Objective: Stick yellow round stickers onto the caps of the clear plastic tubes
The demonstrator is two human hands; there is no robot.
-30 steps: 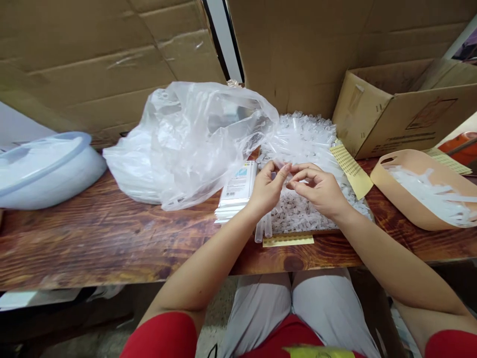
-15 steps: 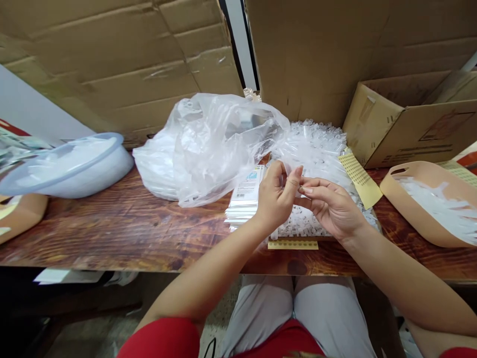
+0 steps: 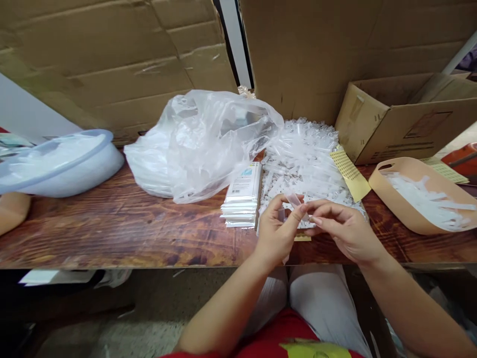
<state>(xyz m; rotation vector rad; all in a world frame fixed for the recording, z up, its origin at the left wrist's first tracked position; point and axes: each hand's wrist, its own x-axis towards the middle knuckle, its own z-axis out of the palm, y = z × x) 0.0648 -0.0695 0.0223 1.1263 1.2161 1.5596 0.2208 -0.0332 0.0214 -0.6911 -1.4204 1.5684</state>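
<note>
Centrally, above the near edge of the desk, you work one translucent plastic strip between both hands. Your left hand is clamped on the strip, thumb against curled fingers, with the strip's upper part projecting above them. Your right hand meets it from the side, thumb and forefinger drawn close; whether they are closed on the strip or on something smaller cannot be told. The step in hand appears to be fine fingertip work on this single piece. Judged from this pose, the next move calls for a steady left grip and light, precise right fingertips, lest the thin plastic bend or slip into the heap of clear plastic pieces behind, beside the stack of printed packets.
</note>
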